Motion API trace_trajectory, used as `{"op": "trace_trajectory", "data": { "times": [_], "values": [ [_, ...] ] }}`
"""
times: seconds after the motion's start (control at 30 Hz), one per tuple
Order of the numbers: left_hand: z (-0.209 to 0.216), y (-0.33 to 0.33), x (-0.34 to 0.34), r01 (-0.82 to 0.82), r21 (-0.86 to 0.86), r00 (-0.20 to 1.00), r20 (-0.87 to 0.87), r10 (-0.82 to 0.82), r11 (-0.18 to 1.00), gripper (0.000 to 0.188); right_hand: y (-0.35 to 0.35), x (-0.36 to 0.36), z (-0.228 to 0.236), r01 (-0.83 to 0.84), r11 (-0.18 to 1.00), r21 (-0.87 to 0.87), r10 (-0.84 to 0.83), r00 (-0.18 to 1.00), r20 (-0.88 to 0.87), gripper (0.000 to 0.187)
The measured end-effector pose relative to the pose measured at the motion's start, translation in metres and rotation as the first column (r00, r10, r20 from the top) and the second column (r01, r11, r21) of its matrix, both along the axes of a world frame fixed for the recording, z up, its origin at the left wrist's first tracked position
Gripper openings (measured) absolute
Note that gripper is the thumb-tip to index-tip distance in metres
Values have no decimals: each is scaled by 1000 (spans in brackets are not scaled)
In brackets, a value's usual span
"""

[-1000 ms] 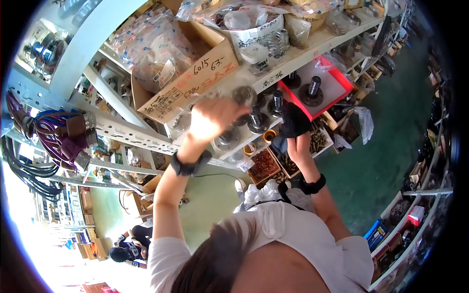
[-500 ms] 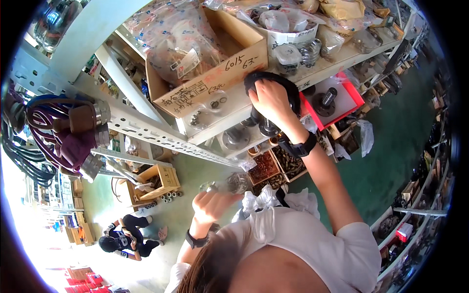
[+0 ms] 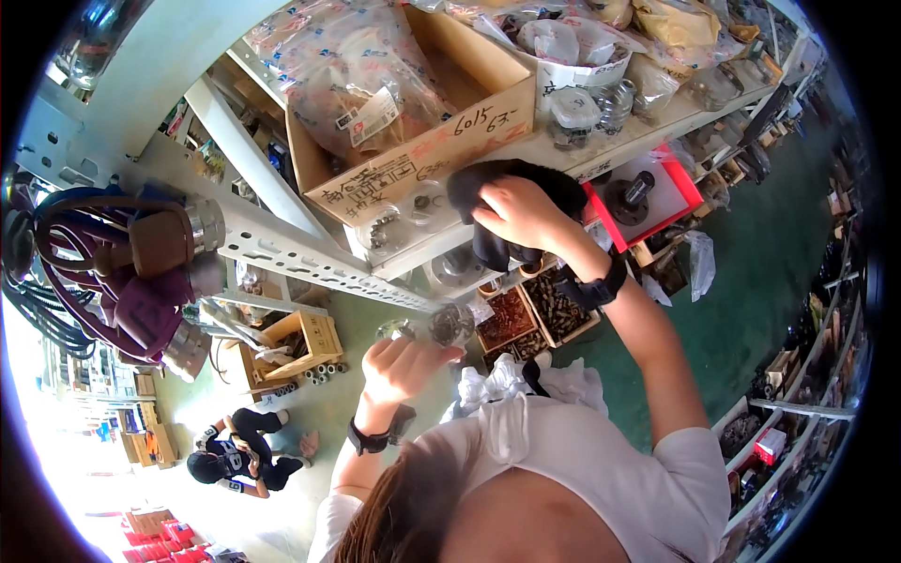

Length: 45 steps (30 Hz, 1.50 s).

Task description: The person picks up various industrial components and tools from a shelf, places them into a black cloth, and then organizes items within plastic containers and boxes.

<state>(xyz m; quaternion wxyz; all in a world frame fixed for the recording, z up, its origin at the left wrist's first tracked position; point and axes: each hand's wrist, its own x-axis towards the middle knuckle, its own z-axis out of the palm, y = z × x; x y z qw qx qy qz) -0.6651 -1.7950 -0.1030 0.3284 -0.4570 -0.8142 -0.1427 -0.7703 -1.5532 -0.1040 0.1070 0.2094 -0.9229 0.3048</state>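
1. While the person's head and white top fill the lower middle of the frame, the left hand (image 3: 399,361) sits just above them, fingers curled around a round bearing wrapped in clear plastic (image 3: 450,324), held below the shelf edge (image 3: 310,267).
2. A black wristband (image 3: 371,436) circles the left wrist, lower centre.
3. Higher, in the centre of the frame, the right hand (image 3: 516,211) is closed on a black cloth (image 3: 497,188), pressing it against the front of the shelf; a black watch (image 3: 591,286) sits on that wrist.
4. Just left of the cloth, more bagged bearings (image 3: 399,220) lie on the shelf board.
5. Above them stands a cardboard box (image 3: 422,159) stuffed with clear bags, handwriting on its front.
6. Right of the cloth, a red tray (image 3: 685,183) carries a dark metal part.
7. Under the shelf, open bins of small rusty fittings (image 3: 535,310) rest near the green floor (image 3: 751,310).
8. At centre left, coiled maroon hoses (image 3: 84,272) hang from the rack.
9. Far off at the lower left, another person (image 3: 235,455) crouches on the floor beside a wooden crate (image 3: 300,342).
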Motion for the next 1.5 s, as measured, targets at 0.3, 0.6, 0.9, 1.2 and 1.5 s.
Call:
{"op": "trace_trajectory", "data": {
  "times": [0.3,0.6,0.9,1.2,1.5],
  "values": [
    [0,1,-15,35,-36,999,-21,-36,999,28,5,5,-5,-37,997,61,37,999,-6,29],
    [-49,25,17,39,124,990,130,-55,992,33,0,-1,-3,1,999,33,2,997,-78,26],
    [-45,27,1,104,99,988,108,-115,990,32,28,0,-4,299,952,-63,-304,946,-111,35],
    [-49,25,17,44,153,988,136,-66,987,34,-10,2,-12,110,983,-147,-154,930,-335,28],
    [-25,23,6,2,96,999,39,-6,995,36,7,12,-19,-46,999,8,46,988,-148,21]
  ]
}}
